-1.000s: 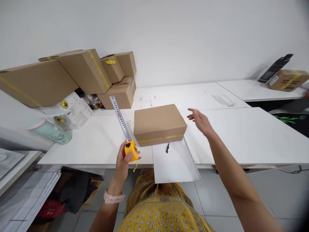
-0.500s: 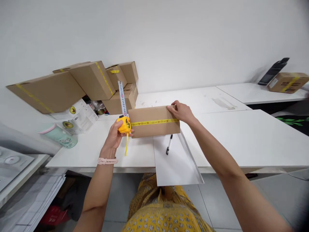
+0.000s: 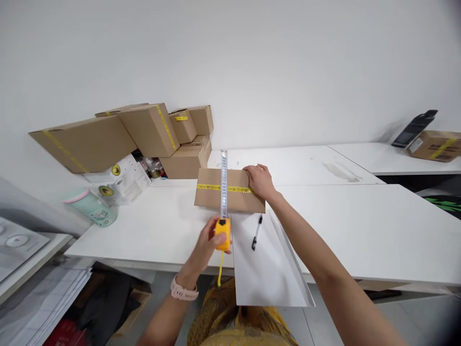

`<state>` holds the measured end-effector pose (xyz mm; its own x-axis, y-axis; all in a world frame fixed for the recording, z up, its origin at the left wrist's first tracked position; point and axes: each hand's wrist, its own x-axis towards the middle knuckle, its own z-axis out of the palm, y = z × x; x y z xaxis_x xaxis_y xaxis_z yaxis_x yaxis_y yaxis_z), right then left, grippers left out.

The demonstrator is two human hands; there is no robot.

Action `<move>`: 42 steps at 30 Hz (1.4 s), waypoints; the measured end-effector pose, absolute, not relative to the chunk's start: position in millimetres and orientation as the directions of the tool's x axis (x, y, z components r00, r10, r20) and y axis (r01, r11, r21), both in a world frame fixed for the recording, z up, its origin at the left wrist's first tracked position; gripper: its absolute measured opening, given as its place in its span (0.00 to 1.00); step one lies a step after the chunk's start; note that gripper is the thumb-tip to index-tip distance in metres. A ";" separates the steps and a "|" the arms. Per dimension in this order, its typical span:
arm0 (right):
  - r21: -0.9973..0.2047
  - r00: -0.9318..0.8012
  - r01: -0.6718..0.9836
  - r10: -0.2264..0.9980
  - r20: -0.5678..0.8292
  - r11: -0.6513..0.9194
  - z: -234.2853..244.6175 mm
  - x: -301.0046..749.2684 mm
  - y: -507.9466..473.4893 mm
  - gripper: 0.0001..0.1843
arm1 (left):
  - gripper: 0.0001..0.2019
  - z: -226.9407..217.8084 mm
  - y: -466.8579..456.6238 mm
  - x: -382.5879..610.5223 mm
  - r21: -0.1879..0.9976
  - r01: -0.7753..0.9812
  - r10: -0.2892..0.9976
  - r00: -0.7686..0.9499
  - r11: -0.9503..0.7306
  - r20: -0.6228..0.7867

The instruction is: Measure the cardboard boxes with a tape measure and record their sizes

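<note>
My left hand (image 3: 204,244) is closed around a yellow tape measure (image 3: 222,234), just in front of a cardboard box (image 3: 209,199). The silver blade (image 3: 224,180) extends away from me across the box's top and past its far edge; a yellow strap dangles below the case. My right hand (image 3: 261,181) grips the box near its far right, fingers curled at the back edge. Yellow tape runs lengthwise along the box. Nearer me, a black-capped pen (image 3: 257,233) lies on white paper (image 3: 270,281) that overhangs the table's front edge.
Taped cardboard boxes (image 3: 144,129) are stacked at the back left, by a white box with avocado pictures (image 3: 124,185) and a mint tumbler (image 3: 93,209). On the far right sit another carton (image 3: 434,145) and a black object (image 3: 414,129). A wall closes off the white table (image 3: 342,226).
My left hand has brought the tape measure right and nearer to me, from the box's left end to its front. The blade now crosses the box. My right hand stays on the box.
</note>
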<state>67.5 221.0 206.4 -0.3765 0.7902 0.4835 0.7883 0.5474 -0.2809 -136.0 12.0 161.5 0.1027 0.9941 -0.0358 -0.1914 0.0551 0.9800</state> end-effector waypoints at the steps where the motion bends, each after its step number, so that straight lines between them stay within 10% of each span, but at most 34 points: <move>1: -0.271 -0.378 0.794 0.792 0.479 0.544 206.5 66.8 220.1 0.22 | 0.28 154.4 8.1 -131.2 0.972 -0.214 0.986 0.155 0.097 -0.064; 42: -0.270 -0.393 0.793 0.797 0.459 0.546 206.9 52.1 242.6 0.31 | 0.33 93.1 23.5 -134.3 0.920 -0.344 0.949 0.303 0.191 -0.084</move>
